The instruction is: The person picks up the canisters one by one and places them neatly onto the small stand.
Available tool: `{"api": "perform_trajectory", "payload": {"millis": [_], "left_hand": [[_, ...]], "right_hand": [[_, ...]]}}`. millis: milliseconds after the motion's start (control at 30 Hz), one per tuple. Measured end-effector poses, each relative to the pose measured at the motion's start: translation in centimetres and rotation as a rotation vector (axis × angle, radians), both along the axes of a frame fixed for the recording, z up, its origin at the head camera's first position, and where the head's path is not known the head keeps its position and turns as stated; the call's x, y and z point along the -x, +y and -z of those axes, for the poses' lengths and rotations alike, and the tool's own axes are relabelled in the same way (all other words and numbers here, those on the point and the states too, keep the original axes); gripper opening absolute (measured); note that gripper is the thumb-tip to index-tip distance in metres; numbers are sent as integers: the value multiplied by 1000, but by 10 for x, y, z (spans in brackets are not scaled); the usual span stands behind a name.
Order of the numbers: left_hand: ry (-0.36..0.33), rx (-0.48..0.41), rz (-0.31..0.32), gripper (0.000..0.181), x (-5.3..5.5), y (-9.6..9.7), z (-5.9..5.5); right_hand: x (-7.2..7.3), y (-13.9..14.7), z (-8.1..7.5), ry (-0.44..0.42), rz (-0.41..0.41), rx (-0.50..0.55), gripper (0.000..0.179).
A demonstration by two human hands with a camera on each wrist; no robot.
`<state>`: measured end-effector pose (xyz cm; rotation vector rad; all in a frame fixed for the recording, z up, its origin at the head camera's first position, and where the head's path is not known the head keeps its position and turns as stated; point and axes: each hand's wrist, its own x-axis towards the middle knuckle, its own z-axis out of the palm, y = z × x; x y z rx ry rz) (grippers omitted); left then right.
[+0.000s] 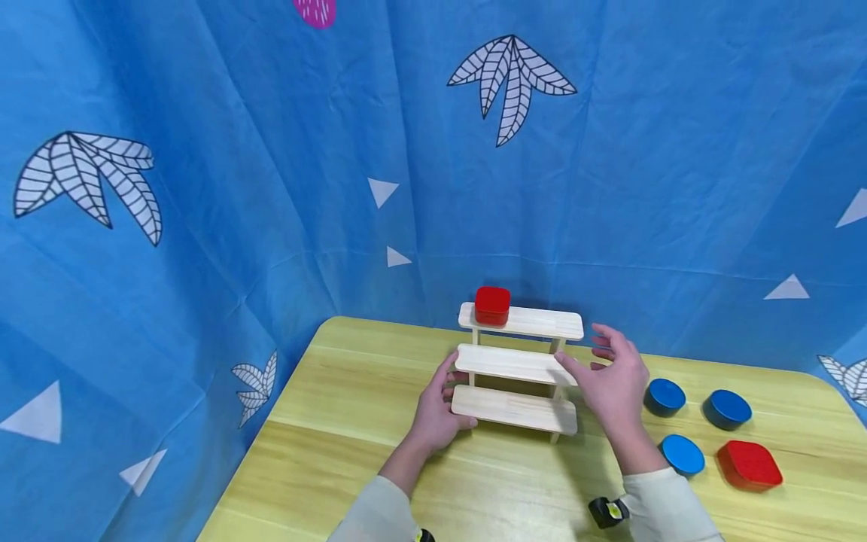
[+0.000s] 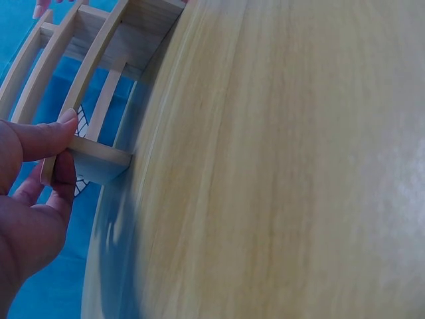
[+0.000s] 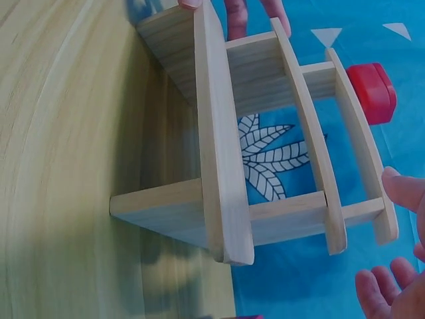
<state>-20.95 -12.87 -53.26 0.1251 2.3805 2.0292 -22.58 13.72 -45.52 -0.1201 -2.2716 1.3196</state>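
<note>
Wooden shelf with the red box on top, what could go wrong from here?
The red box on the top step could slide off if the left hand, gripping the bottom step of the wooden shelf, tilts it. The right sleeve looks close to a light blue tub and might nudge it.

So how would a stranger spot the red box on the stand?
On the yellowish wooden table, a three-tier stand sits between the person's left hand and right hand. Look toward the left end of its top shelf. The red box there stands alone, unlike the other red box, on the table near round blue pieces.
</note>
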Motion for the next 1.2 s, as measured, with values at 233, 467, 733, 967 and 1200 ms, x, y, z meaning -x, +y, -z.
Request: {"api": "perform_trajectory", "payload": {"millis": [233, 467, 733, 967, 1200], "left_hand": [[12, -8, 4, 127, 1, 1, -1], [16, -5, -3, 126, 2, -2, 1], [3, -6, 4, 126, 0, -2, -1], [7, -1, 3, 126, -1, -1, 0], [31, -2, 12, 124, 0, -1, 0]], "right_hand": [[3, 5, 7, 15, 22, -15, 68], [3, 8, 9, 7, 22, -8, 68], [-2, 13, 12, -30, 41, -5, 69], [-3, 17, 14, -45, 46, -33, 69], [-3, 22, 17, -103, 87, -51, 71]]}}
